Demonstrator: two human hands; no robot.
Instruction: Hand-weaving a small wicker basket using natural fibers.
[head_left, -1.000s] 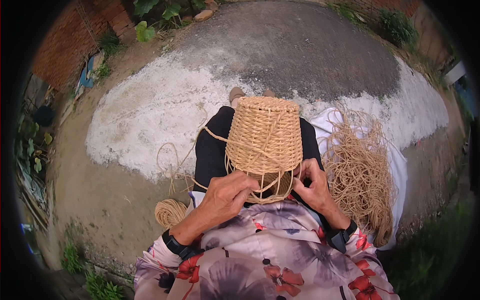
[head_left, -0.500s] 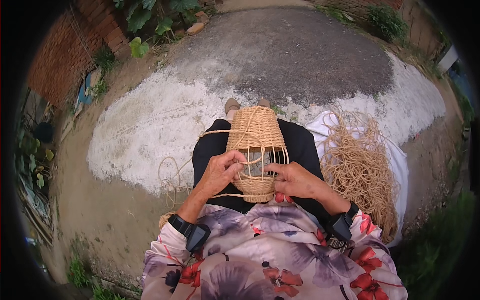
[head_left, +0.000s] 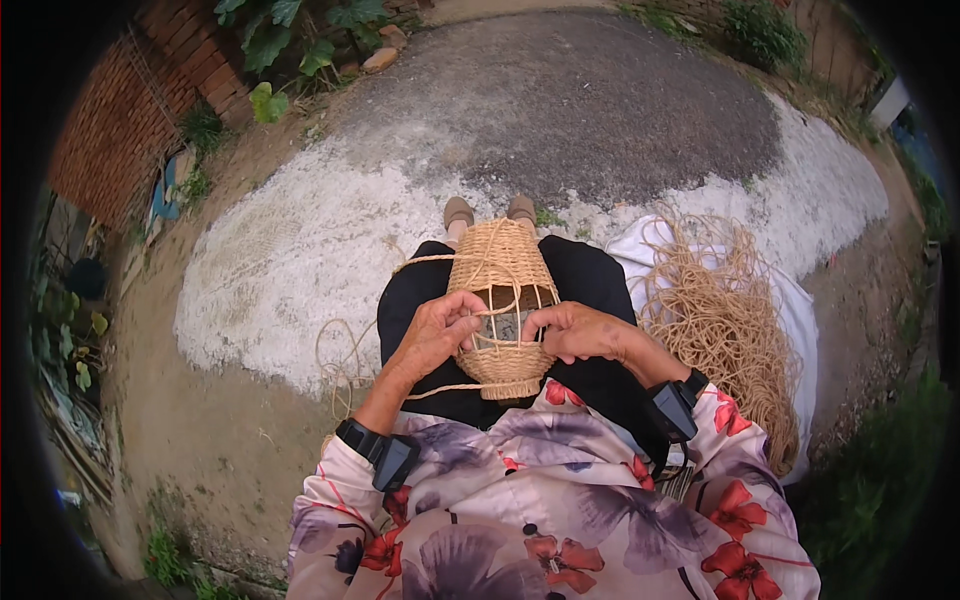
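A woven straw-coloured basket [head_left: 502,262] lies across my lap, its narrow end toward me. Bare upright ribs cross an open band between its wide woven part and the lower woven section [head_left: 505,366]. My left hand [head_left: 441,333] is closed at the left of this band, pinching a twisted cord [head_left: 512,301] between thumb and fingertips. On the band's right side, my right hand [head_left: 583,334] has its fingers curled over the ribs. Its fingertips go in among them, so whatever they grip is hidden. Another length of cord [head_left: 445,389] runs left from the lower section.
To my right, a big tangled heap of cord [head_left: 720,320] lies on a white cloth [head_left: 800,350]. Loose loops of cord [head_left: 340,365] trail on the ground at left. A brick wall [head_left: 120,130] and leafy plants [head_left: 290,40] stand at the far left.
My right hand has shifted slightly up and inward, its index finger now bent among the ribs instead of stretched across them. The basket has moved slightly left in view. My left hand keeps its pinch.
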